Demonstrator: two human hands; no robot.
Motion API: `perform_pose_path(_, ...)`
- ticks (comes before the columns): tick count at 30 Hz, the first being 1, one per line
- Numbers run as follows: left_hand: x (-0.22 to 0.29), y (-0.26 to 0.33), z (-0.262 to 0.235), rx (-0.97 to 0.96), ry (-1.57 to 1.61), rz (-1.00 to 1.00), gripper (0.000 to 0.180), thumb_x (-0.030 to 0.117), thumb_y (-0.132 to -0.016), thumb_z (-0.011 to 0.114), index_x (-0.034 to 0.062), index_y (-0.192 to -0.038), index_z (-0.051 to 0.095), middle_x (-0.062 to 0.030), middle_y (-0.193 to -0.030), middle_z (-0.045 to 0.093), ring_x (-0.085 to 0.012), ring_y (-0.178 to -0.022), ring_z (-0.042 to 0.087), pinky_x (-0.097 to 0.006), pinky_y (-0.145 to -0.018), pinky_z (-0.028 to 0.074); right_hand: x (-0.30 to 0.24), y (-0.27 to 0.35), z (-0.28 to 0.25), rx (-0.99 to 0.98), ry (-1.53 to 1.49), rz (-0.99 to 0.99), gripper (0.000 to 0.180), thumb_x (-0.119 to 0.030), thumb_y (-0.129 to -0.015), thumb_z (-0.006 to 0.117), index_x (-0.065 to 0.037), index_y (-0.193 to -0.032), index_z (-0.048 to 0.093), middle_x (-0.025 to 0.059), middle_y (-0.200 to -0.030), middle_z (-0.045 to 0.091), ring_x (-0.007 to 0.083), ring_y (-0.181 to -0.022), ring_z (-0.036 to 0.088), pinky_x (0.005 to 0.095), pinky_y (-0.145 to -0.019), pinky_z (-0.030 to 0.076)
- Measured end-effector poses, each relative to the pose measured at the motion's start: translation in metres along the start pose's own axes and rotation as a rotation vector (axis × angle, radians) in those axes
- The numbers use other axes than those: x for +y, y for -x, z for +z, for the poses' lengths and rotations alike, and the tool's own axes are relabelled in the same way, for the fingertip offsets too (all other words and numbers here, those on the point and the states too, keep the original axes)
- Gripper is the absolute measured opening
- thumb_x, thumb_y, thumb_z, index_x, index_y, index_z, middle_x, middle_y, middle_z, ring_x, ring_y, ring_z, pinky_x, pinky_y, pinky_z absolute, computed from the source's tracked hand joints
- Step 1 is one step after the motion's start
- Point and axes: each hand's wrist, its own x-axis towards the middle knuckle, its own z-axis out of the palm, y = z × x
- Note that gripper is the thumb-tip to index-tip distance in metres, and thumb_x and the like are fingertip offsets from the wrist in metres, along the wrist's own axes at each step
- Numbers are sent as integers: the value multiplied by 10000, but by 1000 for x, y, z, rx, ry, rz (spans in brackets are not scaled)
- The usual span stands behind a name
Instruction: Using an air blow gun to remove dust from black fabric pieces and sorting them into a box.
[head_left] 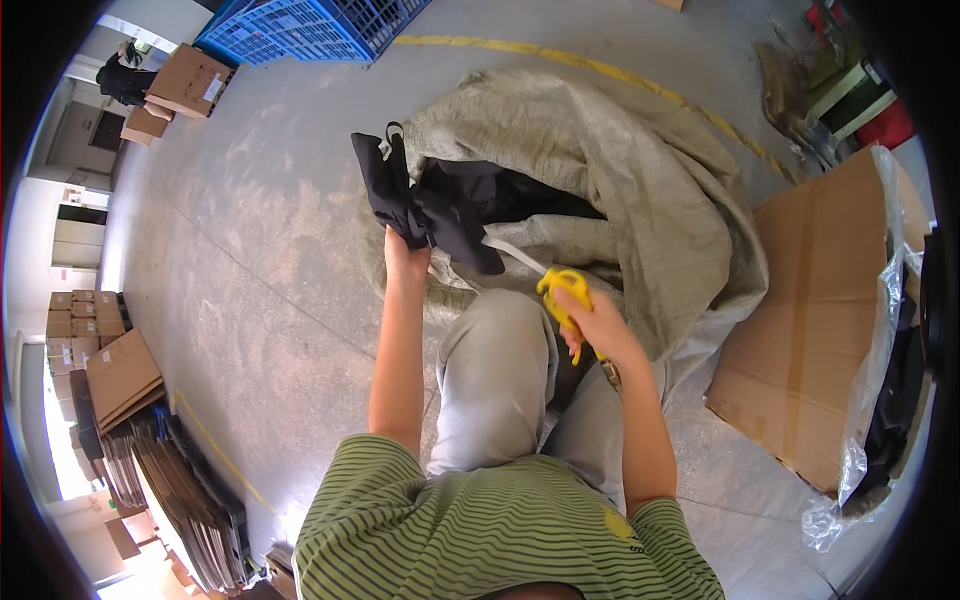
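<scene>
My left hand [406, 254] is closed around the lower edge of a black fabric item [450, 212], held up in front of my knees. A small loop sticks up at its top, but its folds hide what kind of item it is. My right hand [602, 328] grips a yellow air blow gun [562, 284] by its handle. The gun's thin pale nozzle points left, its tip close to the black fabric; I cannot tell if they touch. Beneath the fabric lies a large, crumpled grey-beige woven sack [670, 200], its mouth open, with black cloth partly inside.
A big cardboard box [800, 330] with clear plastic lining stands at the right. A blue plastic crate [300, 30] is at the far left, near a person [125, 80] beside a cardboard box [190, 80]. Flattened cardboard [185, 500] stacks along the left.
</scene>
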Motion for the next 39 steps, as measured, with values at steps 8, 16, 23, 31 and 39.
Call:
perform_pose_path(8, -10, -9, -15, -204, -55, -7, 390, 305, -922, 422, 12, -1155, 533, -112, -1022, 612, -224, -901, 601, -349, -832, 500, -6, 2, -1, -232, -39, 65, 359, -385, -880, 534, -31, -942, 536, 20, -576, 497, 83, -438, 472, 227, -418, 411)
perform_pose_path(16, 23, 6, 26, -56, -559, 113, 470, 375, -908, 464, -49, -1089, 555, -107, -955, 608, -169, -843, 589, -283, -784, 472, -56, -12, 2, 189, 188, -233, 339, -361, -876, 537, -24, -909, 554, 1, -519, 466, 72, -432, 447, 242, -414, 367)
perform_pose_path(23, 26, 9, 13, -38, -599, 274, 490, 376, -924, 422, -54, -1129, 537, -131, -989, 592, -174, -876, 578, -279, -841, 444, -66, -26, 3, -25, 244, -182, 374, -400, -868, 534, -25, -861, 543, 8, -526, 483, 82, -427, 472, 243, -420, 385)
perform_pose_path(31, 20, 7, -16, -45, -439, -251, 467, 340, -896, 478, -27, -1185, 505, -140, -1082, 596, -205, -929, 593, -336, -824, 485, -54, -20, -10, 196, 75, -145, 399, -421, -872, 530, -25, -827, 552, 7, -530, 478, 79, -410, 458, 231, -417, 388)
perform_pose_path(39, -8, 23, 96, -195, -1828, 190, 562, 458, -755, 629, -59, -975, 601, -212, -848, 633, -307, -811, 619, -390, -730, 477, -28, 27, -44, 15, 119, -64, 433, -450, -869, 522, -27, -791, 574, 19, -535, 507, 94, -423, 486, 235, -429, 413)
